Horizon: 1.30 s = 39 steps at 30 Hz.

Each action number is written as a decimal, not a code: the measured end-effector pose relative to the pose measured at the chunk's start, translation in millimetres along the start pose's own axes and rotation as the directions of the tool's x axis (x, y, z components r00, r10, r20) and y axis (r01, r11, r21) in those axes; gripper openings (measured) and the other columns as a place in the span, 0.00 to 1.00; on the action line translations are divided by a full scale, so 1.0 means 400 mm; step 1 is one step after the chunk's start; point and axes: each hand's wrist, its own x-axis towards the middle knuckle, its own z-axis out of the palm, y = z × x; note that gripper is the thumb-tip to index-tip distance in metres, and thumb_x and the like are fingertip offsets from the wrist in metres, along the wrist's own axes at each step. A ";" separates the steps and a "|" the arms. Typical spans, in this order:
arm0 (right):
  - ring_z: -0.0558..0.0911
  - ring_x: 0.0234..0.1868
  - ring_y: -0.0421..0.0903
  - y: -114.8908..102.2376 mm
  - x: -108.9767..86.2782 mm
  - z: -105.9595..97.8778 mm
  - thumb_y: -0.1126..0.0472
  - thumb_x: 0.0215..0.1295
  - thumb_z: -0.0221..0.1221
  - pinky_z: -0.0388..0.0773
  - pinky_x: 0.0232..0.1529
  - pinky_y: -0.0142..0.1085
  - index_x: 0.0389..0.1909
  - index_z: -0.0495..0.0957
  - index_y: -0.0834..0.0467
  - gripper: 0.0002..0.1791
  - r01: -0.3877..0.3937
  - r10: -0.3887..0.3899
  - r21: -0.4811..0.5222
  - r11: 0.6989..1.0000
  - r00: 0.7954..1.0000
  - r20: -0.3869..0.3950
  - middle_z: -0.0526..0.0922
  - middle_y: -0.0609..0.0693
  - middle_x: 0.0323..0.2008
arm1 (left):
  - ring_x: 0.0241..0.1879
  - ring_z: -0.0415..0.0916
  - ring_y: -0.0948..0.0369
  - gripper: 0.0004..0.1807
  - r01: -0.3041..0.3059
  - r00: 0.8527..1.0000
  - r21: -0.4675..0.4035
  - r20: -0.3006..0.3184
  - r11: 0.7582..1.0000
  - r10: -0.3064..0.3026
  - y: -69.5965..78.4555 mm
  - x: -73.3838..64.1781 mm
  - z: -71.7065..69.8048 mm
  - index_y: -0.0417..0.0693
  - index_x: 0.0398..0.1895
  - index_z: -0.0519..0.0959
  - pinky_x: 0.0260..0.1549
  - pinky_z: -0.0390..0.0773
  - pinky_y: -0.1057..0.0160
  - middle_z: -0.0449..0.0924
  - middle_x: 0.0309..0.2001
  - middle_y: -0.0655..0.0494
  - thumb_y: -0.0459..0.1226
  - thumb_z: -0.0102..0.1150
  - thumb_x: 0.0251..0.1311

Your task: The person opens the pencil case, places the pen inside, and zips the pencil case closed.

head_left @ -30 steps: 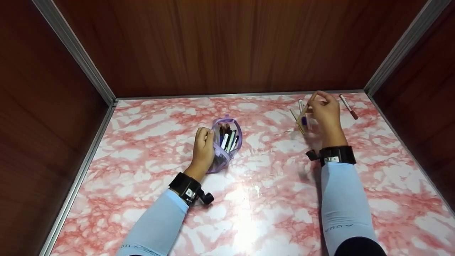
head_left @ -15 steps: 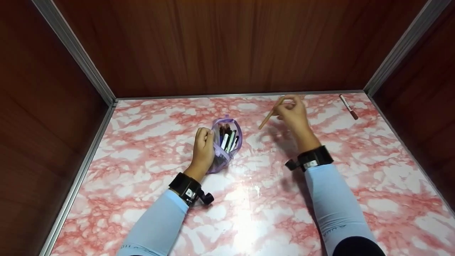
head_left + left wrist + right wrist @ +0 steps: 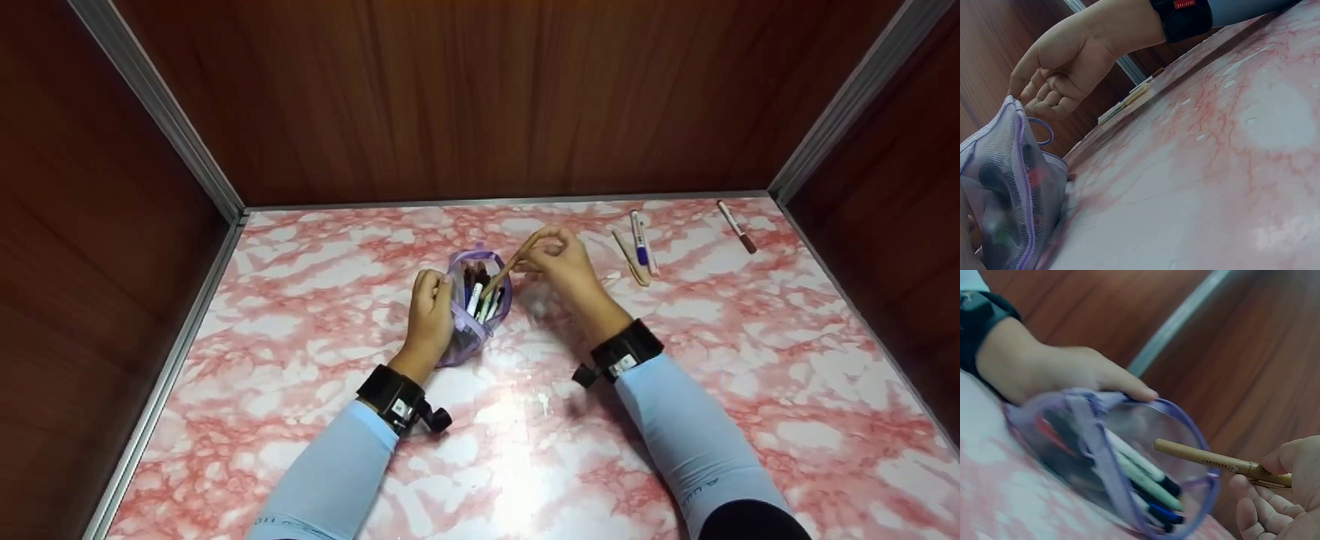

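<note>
My left hand grips the side of a purple mesh pencil pouch, its thumb at the rim in the right wrist view. The pouch's mouth gapes to the right, and several pens and markers lie inside. Between thumb and fingers, my right hand pinches a tan-brown pen by its clip end. The pen slants down to the left, its free end over the pouch's mouth. In the left wrist view the pouch's mesh side hides most of its contents.
Right of the pouch on the pink marbled table lie a tan pen, a blue-capped marker and a thin pale pen. Farther right is a brown-capped marker. Dark wood panels wall the back and sides.
My right hand has carried the tan-brown pen leftward from the loose pens to the pouch's mouth. The left hand and pouch have stayed in place.
</note>
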 end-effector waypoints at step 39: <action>0.92 0.40 0.48 0.045 0.014 -0.035 0.70 0.73 0.66 0.92 0.42 0.36 0.59 0.86 0.70 0.16 0.025 0.020 -0.355 0.935 0.993 0.120 0.93 0.55 0.42 | 0.46 0.68 0.60 0.12 -0.003 1.000 -0.034 -0.018 0.999 0.003 0.011 -0.005 -0.002 0.38 0.39 0.73 0.48 0.71 0.65 0.68 0.43 0.52 0.34 0.49 0.87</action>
